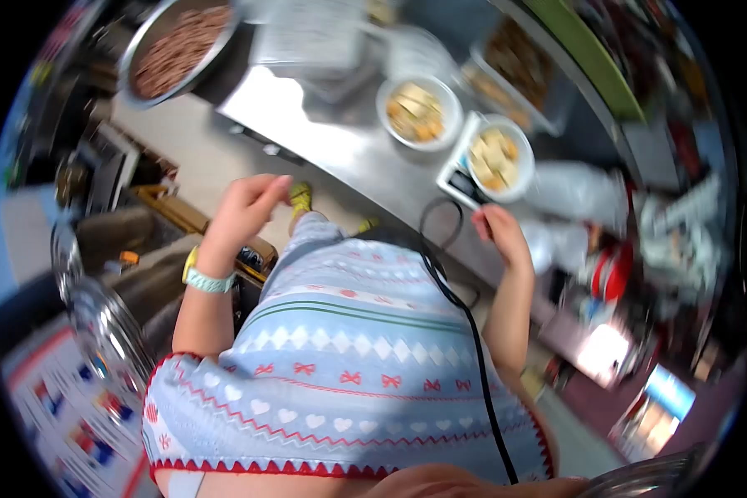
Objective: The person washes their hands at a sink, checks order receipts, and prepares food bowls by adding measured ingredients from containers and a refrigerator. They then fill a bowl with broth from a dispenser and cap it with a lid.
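A blue patterned shirt (349, 340) lies nearest, a black cable (483, 373) running over it. The right hand (504, 234), fingers curled, is just beside the white scale (454, 174); whether it grips anything I cannot tell. The left hand (249, 207), half-open and empty, is well left of the scale. On the scale stands a white bowl (524, 158) of pale chunks; left of it, a second bowl (455, 112) stands on the tabletop (357, 158).

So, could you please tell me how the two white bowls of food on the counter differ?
The bowl nearer the right hand, the right-hand bowl, sits on a white device, probably a scale; the left-hand bowl appears to stand straight on the metal counter. The right-hand bowl lies close to that hand, the left-hand bowl farther off. Both are round and hold pale chunks with some orange pieces.
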Demonstrator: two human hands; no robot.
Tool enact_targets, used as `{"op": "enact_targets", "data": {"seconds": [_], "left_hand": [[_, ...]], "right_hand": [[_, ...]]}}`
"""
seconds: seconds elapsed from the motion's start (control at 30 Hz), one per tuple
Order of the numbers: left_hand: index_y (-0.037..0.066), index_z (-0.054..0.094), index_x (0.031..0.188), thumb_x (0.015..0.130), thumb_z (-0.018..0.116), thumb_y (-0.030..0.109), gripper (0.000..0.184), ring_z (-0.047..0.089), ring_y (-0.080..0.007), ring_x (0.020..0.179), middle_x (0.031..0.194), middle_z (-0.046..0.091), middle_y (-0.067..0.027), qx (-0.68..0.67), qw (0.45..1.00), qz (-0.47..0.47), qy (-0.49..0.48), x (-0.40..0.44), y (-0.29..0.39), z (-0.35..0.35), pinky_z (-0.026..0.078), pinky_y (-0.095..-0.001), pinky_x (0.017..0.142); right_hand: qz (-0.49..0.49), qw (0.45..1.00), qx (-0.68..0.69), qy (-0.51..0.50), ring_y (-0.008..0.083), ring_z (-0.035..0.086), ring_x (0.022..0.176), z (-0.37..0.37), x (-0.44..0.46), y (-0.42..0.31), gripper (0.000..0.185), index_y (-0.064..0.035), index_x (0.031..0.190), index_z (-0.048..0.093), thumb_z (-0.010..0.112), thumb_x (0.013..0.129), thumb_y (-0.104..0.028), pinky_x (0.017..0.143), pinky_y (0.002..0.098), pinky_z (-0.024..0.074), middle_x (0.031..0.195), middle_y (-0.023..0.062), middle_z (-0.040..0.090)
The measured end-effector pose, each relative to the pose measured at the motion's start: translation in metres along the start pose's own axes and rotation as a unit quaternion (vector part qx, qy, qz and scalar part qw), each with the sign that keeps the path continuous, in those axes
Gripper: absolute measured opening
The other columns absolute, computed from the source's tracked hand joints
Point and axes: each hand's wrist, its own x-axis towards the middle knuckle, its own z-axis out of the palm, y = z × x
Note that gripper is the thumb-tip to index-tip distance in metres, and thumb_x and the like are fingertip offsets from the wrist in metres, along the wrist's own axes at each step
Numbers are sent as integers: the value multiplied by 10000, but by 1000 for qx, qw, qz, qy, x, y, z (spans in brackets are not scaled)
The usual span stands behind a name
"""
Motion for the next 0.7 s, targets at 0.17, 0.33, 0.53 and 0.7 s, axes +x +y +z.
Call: {"op": "enact_targets", "data": {"seconds": [0.17,0.33,0.53,0.7], "left_hand": [[34,668,822,954,541,322,341,483,-71,625,651,538,20,-53,995,46,70,15,-30,-40,404,-235,578],[29,643,959,966,501,177,205,499,-71,758,838,604,23,-176,947,107,246,62,-79,-108,417,-206,717],[26,561,1144,879,532,114,281,528,-272,1057,1128,561,-137,13,769,154,620,144,-135,-254,403,-363,927],[-10,345,1340,866,548,130,535,408,-383,1225,1342,394,-244,-61,777,-4,627,214,-218,-321,309,-394,1057]], "right_hand": [[-148,985,16,-89,89,578,798,43,30,-121,204,-29,1042,600,466,996,-176,737,236,484,948,45,642],[-351,909,-110,-197,146,583,1005,186,74,-264,200,-13,1105,592,503,958,-114,907,283,452,1052,54,622],[-493,778,-361,-144,339,545,1125,411,211,-380,369,-69,1206,574,570,858,-192,995,389,418,1231,184,545],[-406,789,-462,-20,368,481,1206,539,377,-422,540,-114,1327,486,580,838,-321,1012,412,415,1344,197,455]]}}
